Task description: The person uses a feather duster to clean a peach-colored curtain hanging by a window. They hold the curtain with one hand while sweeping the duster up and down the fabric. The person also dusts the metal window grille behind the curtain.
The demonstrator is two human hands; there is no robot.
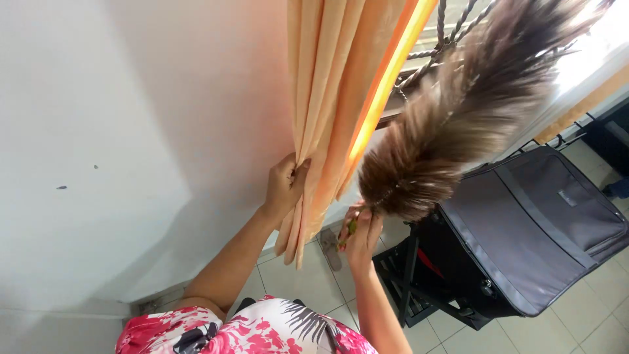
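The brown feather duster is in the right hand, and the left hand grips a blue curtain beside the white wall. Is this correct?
Only the colour is wrong. The head view shows the left hand gripping an orange fabric curtain, not a blue one. The right hand holds the brown feather duster, beside the white wall.

No packages, signs or screens show here. The only label-like thing is a small grey rectangular tag (pixel 567 196) on the lid of the dark suitcase (pixel 524 229) standing right of the curtain.
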